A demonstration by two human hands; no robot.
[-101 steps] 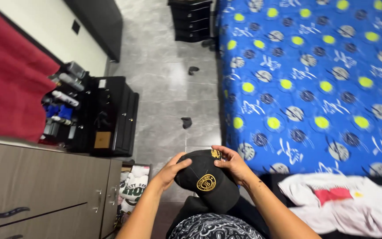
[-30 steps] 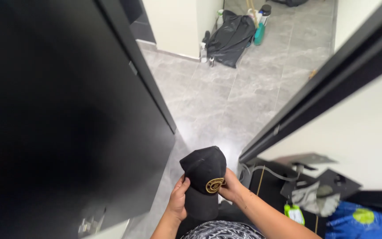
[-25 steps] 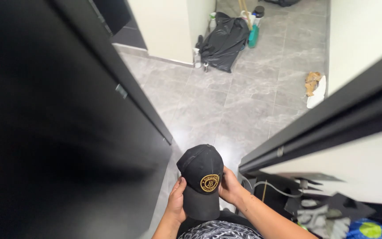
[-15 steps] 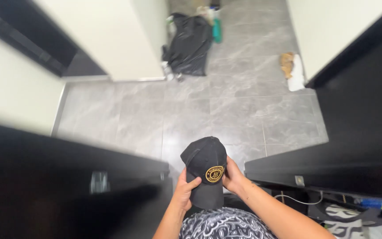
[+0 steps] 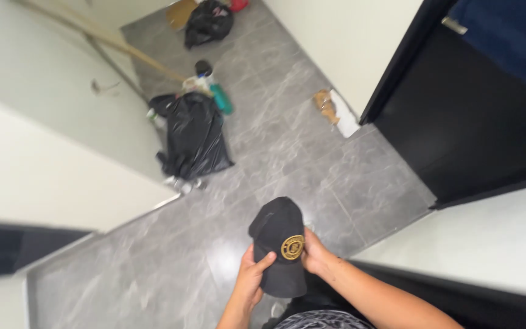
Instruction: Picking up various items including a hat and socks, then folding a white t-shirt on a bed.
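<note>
black bin bag (image 5: 193, 134) on grey floor (image 5: 312, 152), up-left of cap | left hand (image 5: 252, 275) grips black cap (image 5: 278, 244) | right hand (image 5: 315, 253) pinches its right side | best kept level, both hands firm

A round gold emblem patch (image 5: 292, 247) (black centre) sits on the black cap's (image 5: 275, 228) front.

Grey marbled tile floor (image 5: 287, 146) with a shiny glare spot, cream walls (image 5: 50, 176) both sides, black door (image 5: 470, 134) on the right. Far left, a black rubbish bag (image 5: 193, 137) by a broom handle (image 5: 123, 49).
</note>
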